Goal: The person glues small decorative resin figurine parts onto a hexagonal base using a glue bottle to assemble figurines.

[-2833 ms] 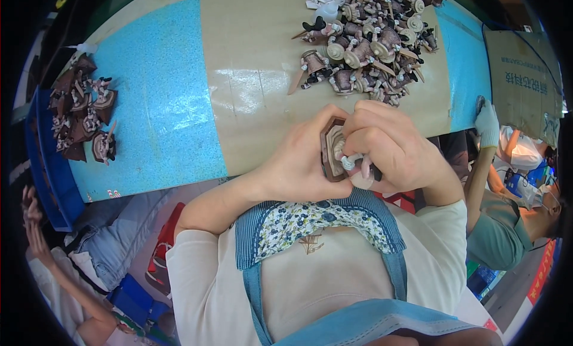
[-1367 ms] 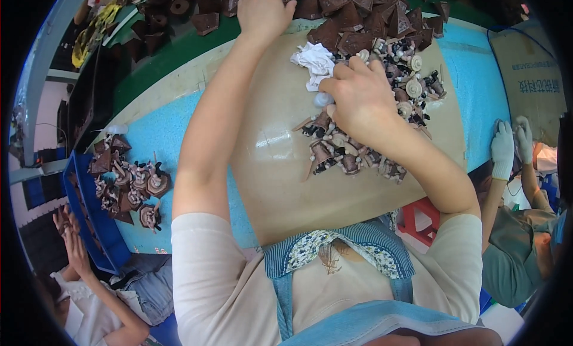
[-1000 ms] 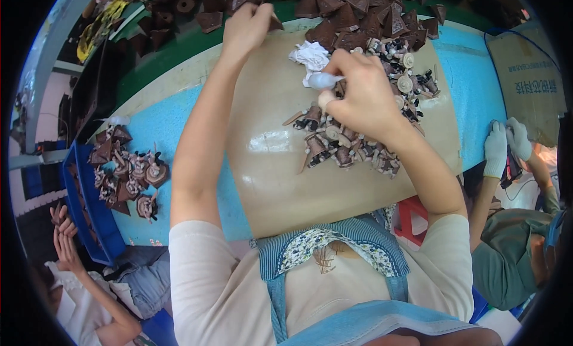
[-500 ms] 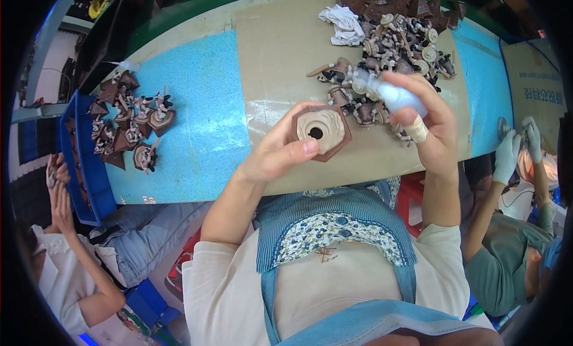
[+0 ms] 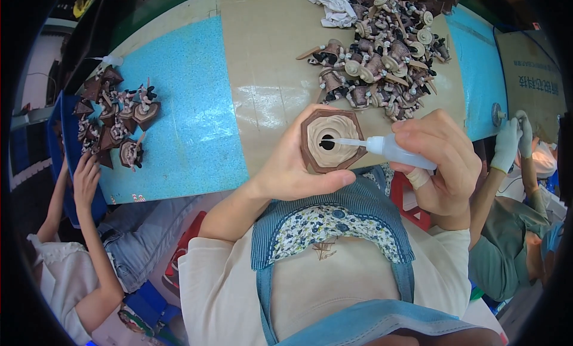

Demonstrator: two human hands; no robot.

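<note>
Bottle (image 5: 402, 155) lies sideways in curled right fingers (image 5: 434, 138).

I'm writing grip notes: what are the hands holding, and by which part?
The left hand holds the hexagonal piece by its outer sides; the right hand holds the squeeze bottle by its body.

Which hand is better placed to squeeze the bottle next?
Probably the right hand: it holds the whitish bottle, with the thin nozzle pointing at the dark hole in the six-sided base. The left hand is busy holding that base.
</note>
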